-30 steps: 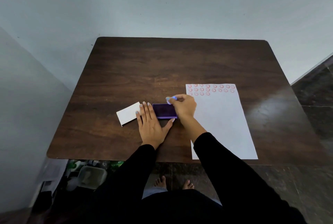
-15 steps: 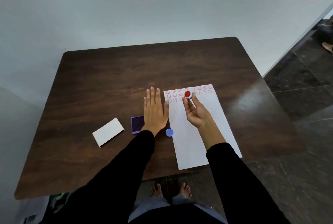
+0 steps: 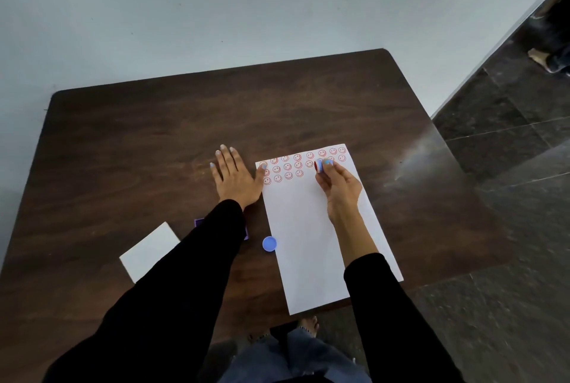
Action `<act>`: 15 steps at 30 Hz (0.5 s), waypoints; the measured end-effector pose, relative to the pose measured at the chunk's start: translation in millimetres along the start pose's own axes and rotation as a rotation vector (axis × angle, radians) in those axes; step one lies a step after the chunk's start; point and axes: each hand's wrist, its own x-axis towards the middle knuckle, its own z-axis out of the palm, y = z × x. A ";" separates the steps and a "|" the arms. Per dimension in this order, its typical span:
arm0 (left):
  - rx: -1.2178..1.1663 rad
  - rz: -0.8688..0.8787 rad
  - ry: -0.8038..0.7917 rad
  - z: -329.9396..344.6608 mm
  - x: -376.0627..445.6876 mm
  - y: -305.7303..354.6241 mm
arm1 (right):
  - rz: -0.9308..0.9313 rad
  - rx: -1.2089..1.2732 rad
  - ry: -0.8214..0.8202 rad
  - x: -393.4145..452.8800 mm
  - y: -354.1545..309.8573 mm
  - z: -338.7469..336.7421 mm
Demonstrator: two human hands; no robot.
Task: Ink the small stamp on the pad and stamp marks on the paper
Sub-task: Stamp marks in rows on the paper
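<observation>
A white paper [image 3: 308,243] lies on the dark wooden table [image 3: 154,142], with rows of red smiley marks along its far end. My right hand [image 3: 337,185] pinches the small blue stamp [image 3: 320,165] with its red face turned left, just above the paper by the second row of marks. My left hand [image 3: 236,177] lies flat on the table with fingers spread, its thumb on the paper's far left corner. The purple ink pad [image 3: 199,223] is mostly hidden under my left sleeve. The stamp's blue cap [image 3: 269,243] rests beside the paper's left edge.
A white card-like lid [image 3: 148,251] lies at the near left of the table. The paper's near end overhangs the table's front edge. Dark tiled floor lies to the right, and the wall stands behind the table.
My right hand has gone from the ink pad to the paper's far end with the stamp. My left hand left the pad and now lies flat at the paper's corner. The view shifted right.
</observation>
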 end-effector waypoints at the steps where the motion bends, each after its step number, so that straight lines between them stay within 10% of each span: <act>1: 0.003 0.000 -0.008 0.0 0.9 -0.6 | -0.046 -0.038 0.015 1.6 3.4 1.3; 15: 0.031 0.002 -0.041 3.0 8.3 -3.6 | -0.635 -0.657 0.129 12.6 37.6 2.6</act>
